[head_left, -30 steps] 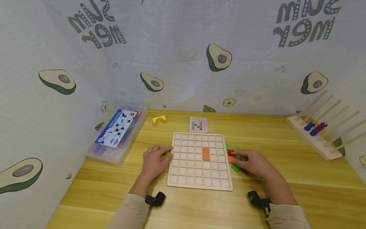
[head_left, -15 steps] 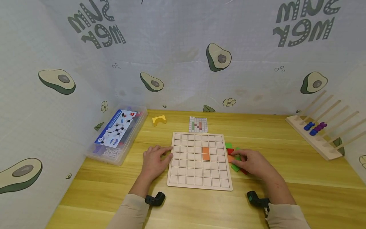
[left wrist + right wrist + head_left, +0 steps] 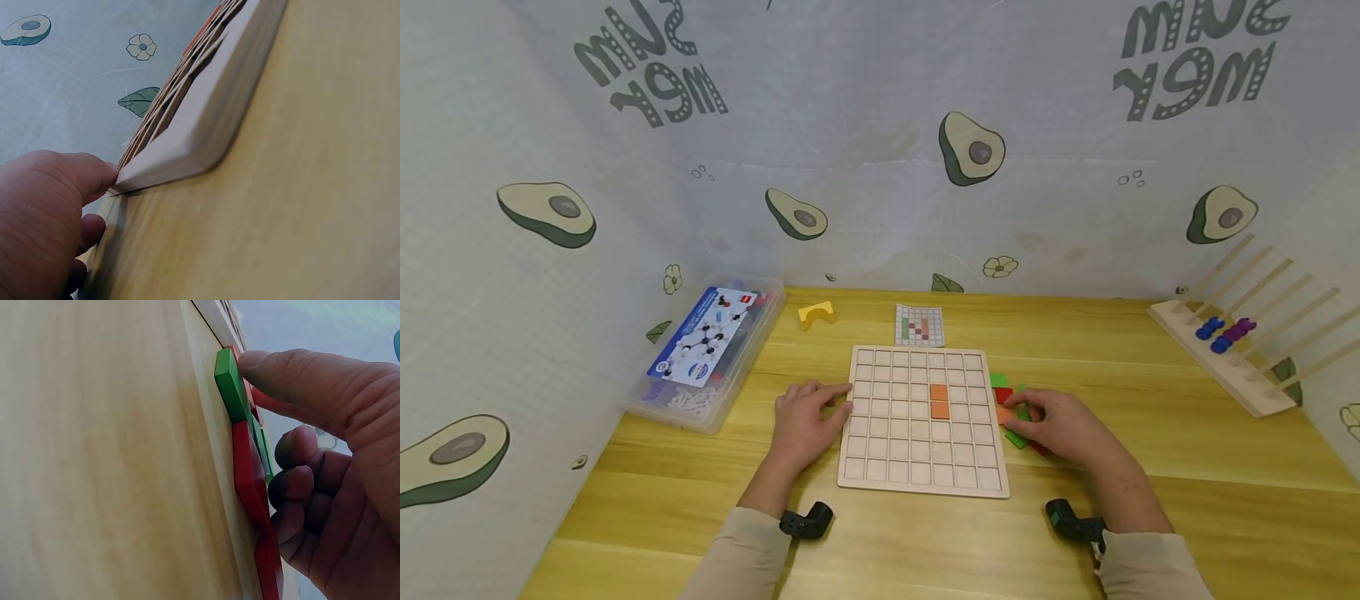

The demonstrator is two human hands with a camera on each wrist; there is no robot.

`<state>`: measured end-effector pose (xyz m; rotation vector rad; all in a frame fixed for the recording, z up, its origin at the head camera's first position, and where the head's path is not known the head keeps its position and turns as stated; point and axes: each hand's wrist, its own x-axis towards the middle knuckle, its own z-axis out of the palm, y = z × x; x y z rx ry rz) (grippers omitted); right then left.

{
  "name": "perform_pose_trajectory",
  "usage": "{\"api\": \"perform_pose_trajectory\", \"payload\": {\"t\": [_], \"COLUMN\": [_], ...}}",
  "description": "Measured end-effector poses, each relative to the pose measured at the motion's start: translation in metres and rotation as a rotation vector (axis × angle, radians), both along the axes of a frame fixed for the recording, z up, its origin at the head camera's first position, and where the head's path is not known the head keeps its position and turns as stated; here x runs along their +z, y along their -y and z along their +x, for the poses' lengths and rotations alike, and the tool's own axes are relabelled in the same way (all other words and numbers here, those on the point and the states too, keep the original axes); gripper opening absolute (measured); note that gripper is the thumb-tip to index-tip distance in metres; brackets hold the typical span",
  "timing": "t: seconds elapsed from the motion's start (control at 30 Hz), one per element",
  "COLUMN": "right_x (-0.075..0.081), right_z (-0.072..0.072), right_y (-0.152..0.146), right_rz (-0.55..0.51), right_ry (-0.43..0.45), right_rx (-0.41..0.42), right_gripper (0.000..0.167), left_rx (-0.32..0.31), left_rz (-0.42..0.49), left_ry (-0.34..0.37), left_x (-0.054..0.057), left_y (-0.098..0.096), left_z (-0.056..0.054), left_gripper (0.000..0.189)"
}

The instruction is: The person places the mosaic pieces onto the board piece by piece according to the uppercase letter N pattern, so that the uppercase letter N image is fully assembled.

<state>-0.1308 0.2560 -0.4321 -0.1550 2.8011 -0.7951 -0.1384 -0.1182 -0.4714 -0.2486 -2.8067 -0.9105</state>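
Observation:
A wooden grid board (image 3: 889, 450) lies flat on the table, with two orange tiles (image 3: 939, 401) in neighbouring squares. My left hand (image 3: 803, 425) rests at the board's left edge, index finger and thumb tips touching it. Just beyond the right edge, my right hand (image 3: 1056, 425) pinches an orange tile (image 3: 1003, 415) between thumb and index finger, among loose tiles. A red tile (image 3: 1003, 396) and a green tile (image 3: 998, 380) lie behind it. In the right wrist view, the thumb tip meets the orange tile beside a green tile (image 3: 231, 384) and a red tile (image 3: 250, 478). Other tiles are partly hidden.
A printed pattern card (image 3: 919, 326) lies behind the board, with a yellow arch block (image 3: 817, 313) to its left. A plastic box (image 3: 703, 350) of small parts stands at left. A peg rack (image 3: 1225, 358) with blue and purple beads stands at right.
The red and green tiles behind my right fingers have shifted slightly away from me. My right hand has barely moved; the left stays at the board's edge.

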Motion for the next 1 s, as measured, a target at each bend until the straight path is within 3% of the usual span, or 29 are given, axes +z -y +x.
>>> {"api": "perform_pose_trajectory", "payload": {"t": [0.5,1.0], "right_x": [0.0023,-0.0012], "right_z": [0.0005,-0.0007], "right_y": [0.0023,0.0025], "right_rz": [-0.029,-0.016], "right_ry": [0.011,-0.009], "right_rx": [0.005,0.021], "right_gripper": [0.032,0.027], "left_rx": [-0.004,-0.002], "left_rz": [0.0,-0.007], "left_ry": [-0.03,-0.013], "left_x": [-0.0002,-0.001], "left_y": [0.0002,0.0002], "left_z": [-0.0004,-0.0013], "left_gripper": [0.03,0.03]}}
